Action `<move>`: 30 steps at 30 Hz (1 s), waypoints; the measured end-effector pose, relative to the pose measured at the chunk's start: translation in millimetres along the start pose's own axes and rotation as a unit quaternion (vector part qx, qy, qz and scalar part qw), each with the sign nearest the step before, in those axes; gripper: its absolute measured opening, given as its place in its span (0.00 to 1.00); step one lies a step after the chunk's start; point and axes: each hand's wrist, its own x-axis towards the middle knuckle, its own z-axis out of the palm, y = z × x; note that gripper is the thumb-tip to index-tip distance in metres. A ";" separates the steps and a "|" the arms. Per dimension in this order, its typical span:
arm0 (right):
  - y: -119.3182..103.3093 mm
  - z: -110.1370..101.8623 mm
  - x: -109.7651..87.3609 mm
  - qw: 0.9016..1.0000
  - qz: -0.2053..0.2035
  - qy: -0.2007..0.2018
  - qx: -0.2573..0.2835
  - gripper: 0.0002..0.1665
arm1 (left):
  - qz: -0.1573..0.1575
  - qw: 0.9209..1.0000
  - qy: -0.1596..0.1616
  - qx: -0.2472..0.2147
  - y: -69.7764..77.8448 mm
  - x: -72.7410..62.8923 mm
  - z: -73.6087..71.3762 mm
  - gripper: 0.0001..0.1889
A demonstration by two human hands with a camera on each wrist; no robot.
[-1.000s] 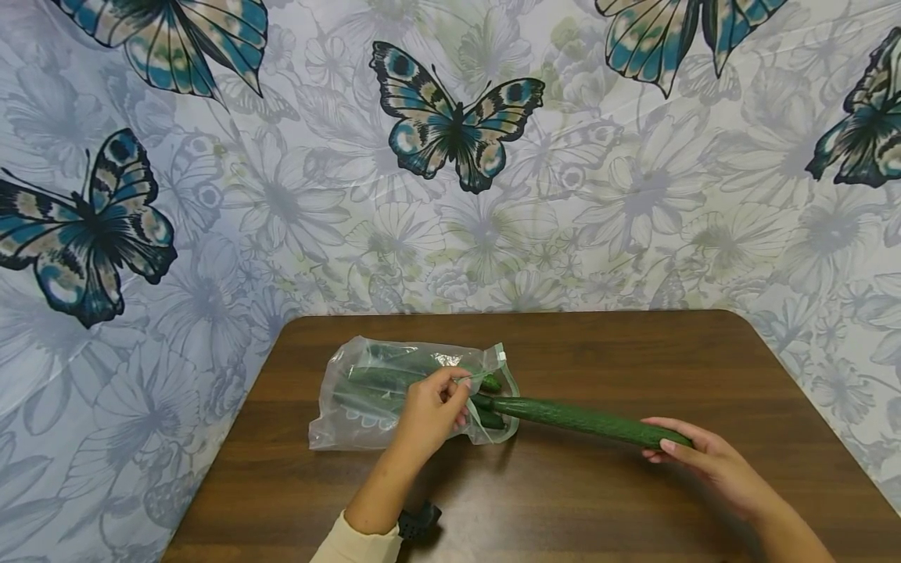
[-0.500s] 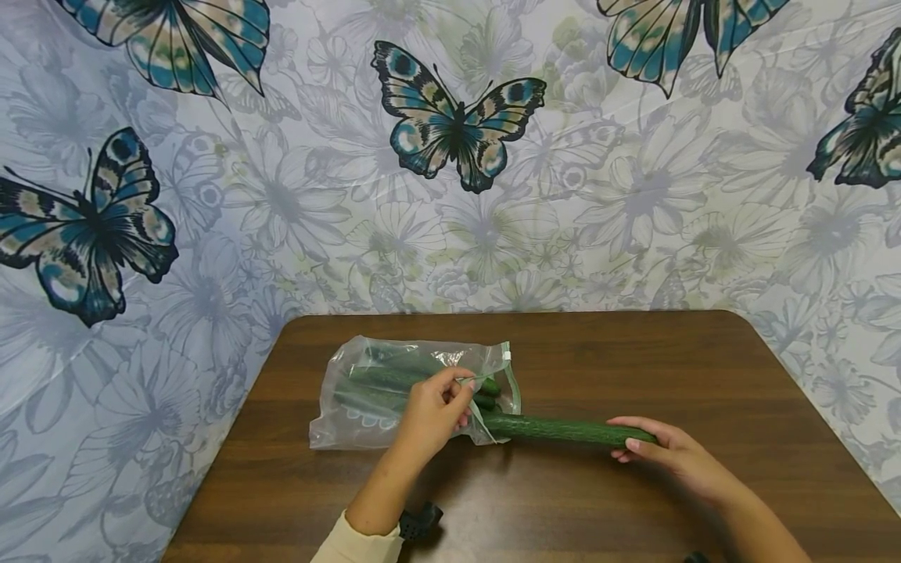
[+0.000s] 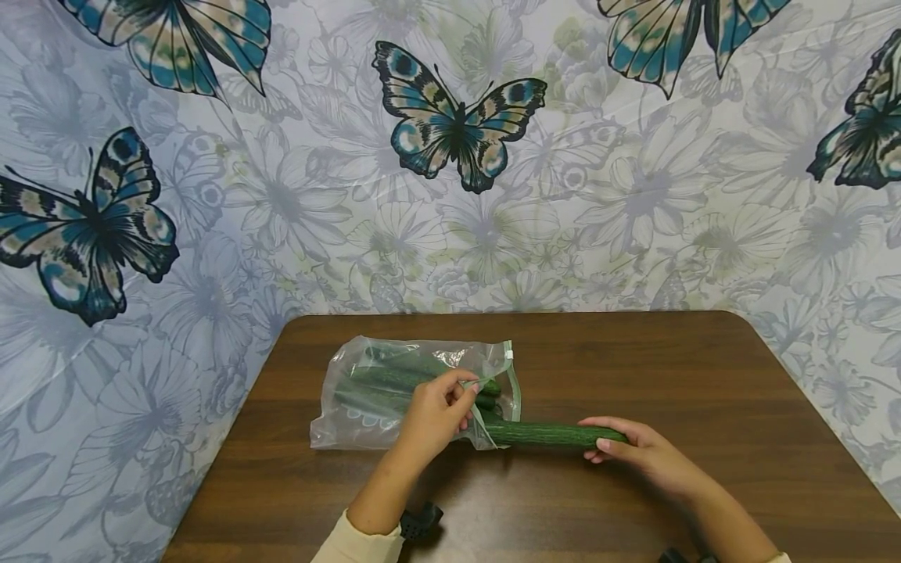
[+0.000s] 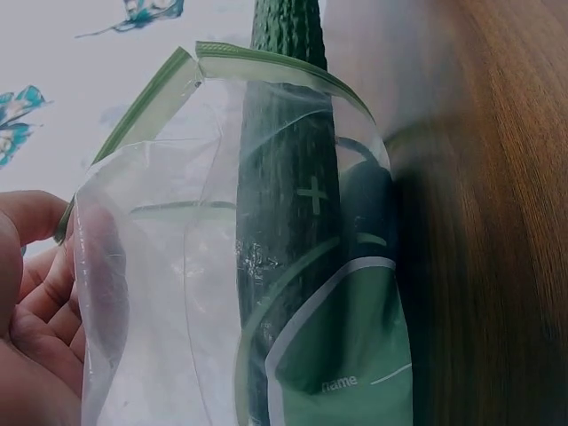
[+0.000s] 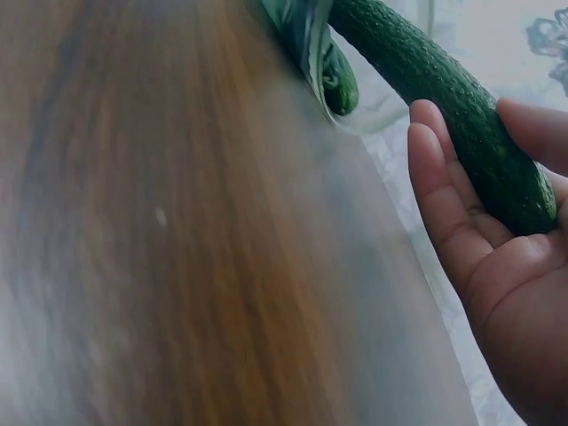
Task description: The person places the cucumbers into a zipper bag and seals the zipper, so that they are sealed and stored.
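Note:
A clear zip bag (image 3: 415,356) with a green-edged mouth lies on the table, its opening facing right. Several cucumbers lie inside it, seen dimly through the plastic. My left hand (image 3: 438,407) pinches the near lip of the mouth between thumb and fingers, as the left wrist view shows too. One long cucumber (image 3: 549,433) sticks out of the mouth, its left part within the bag. Around its outer end my right hand (image 3: 622,444) is curled, thumb on top. In the right wrist view, that cucumber (image 5: 444,98) rests against the palm, beside another cucumber's tip (image 5: 340,84) at the bag's mouth.
The brown wooden table (image 3: 633,360) has rounded far corners. Behind it hangs a cloth (image 3: 296,195) printed with flowers and butterflies. A black wrist device (image 3: 421,520) sits under the left forearm.
My right hand has moved left and slightly nearer, sliding the cucumber deeper into the bag along its near side. The left hand keeps its pinch on the lip, almost still.

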 end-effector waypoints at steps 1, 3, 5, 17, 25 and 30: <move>0.2 2.1 1.8 1.000 0.002 0.004 -0.003 0.27 | 0.000 1.000 0.000 0.000 0.0 0.1 0.0 0.09; 0.9 6.0 5.2 1.000 -0.002 0.007 -0.009 0.27 | 0.001 1.000 0.001 0.002 0.0 0.4 0.2 0.09; 1.5 9.6 8.6 1.000 -0.005 0.010 -0.014 0.27 | 0.003 1.000 0.002 0.004 0.1 0.7 0.2 0.09; 3.0 29.7 28.9 1.000 -0.001 0.025 -0.005 0.28 | 0.004 1.000 0.001 0.007 0.5 0.8 -0.1 0.09; 1.4 42.8 43.0 0.999 0.006 0.037 -0.001 0.30 | -0.001 1.000 0.002 0.003 1.6 -0.6 -1.1 0.09; -0.7 53.3 54.1 0.999 -0.008 0.046 0.009 0.30 | 0.009 1.000 0.004 0.001 1.3 -0.3 -1.1 0.09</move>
